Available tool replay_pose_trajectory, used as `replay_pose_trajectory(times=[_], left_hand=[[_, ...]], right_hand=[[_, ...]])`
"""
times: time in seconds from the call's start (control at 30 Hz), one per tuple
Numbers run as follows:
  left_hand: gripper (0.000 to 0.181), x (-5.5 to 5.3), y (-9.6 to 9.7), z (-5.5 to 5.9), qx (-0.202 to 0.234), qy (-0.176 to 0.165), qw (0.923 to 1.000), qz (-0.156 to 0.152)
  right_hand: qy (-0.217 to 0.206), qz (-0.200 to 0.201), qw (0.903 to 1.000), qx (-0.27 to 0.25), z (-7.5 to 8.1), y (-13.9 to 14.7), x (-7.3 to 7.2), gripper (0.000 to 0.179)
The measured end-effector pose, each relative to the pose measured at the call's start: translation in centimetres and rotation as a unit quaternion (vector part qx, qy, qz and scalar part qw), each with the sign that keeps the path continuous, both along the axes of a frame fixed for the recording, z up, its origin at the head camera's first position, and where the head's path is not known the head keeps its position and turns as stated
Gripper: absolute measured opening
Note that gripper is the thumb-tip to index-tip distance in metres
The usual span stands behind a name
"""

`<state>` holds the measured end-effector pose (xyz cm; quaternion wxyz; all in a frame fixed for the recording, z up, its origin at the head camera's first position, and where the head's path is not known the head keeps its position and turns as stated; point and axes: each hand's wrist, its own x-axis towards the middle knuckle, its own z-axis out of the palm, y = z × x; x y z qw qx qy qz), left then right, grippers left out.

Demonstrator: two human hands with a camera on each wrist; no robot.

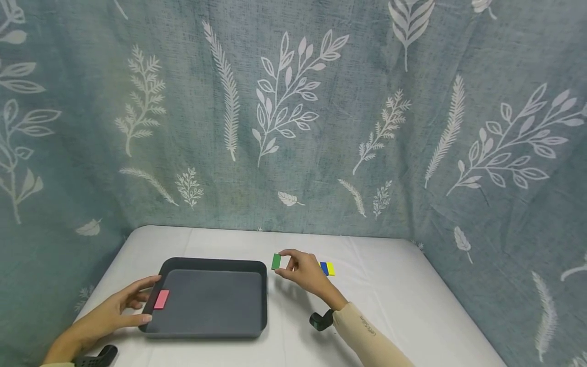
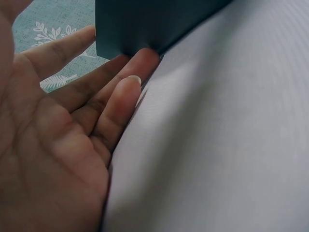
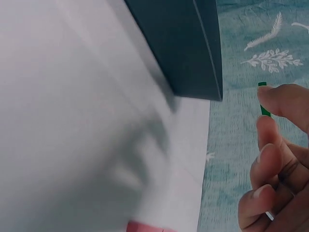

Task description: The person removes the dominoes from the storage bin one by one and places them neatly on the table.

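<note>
A dark grey tray (image 1: 211, 334) lies on the table, with a pink rectangular piece (image 1: 161, 299) against the inside of its left end. My left hand (image 1: 112, 311) touches that end, thumb near the front corner and index finger further back. In the left wrist view, loosely bent fingers (image 2: 126, 99) rest against the tray's outer wall (image 2: 145, 29). Beyond the tray's right side, my right hand (image 1: 300, 270) pinches a small green rectangular piece (image 1: 275, 261) between thumb and fingertip, raised above the cloth. Blue (image 1: 323, 268) and yellow (image 1: 330, 268) pieces lie behind that hand, partly hidden.
A white cloth (image 1: 390, 300) covers the table. A leaf-patterned blue-green curtain (image 1: 293, 153) surrounds its back and sides. At the bottom of the right wrist view, a pinkish-red piece (image 3: 145, 226) is cut off by the frame. The tray's wall (image 3: 188, 53) stands near the right hand.
</note>
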<state>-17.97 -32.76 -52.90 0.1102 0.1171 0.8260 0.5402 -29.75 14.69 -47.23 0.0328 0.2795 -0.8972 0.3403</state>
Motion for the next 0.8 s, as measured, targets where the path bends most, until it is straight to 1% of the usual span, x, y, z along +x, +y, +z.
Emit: replay_pose_trajectory(times=[0.17,0.4,0.53,0.7,0.8], left_hand=[[0.083,0.0,-0.1,0.0,0.007,-0.001,1.0,0.002],[0.081,0.0,0.0,0.1,0.011,0.004,0.9999,-0.005],[0.081,-0.1,0.0,0.1,0.009,-0.002,0.9999,-0.005],[0.083,-0.2,0.1,0.0,-0.005,-0.011,0.9999,0.004],[0.083,-0.1,0.1,0.0,0.004,-0.009,0.9999,0.001]], right_hand=[[-0.019,-0.005,0.9997,-0.012,0.0,1.3,0.3,0.048],[-0.002,-0.021,0.9997,-0.016,-0.4,3.0,0.3,0.047],[-0.01,-0.028,0.9994,-0.015,-0.8,4.0,0.3,0.046],[-0.022,-0.035,0.9991,-0.007,-1.1,5.1,0.4,0.046],[-0.021,-0.038,0.999,-0.006,-1.4,5.9,0.3,0.045]])
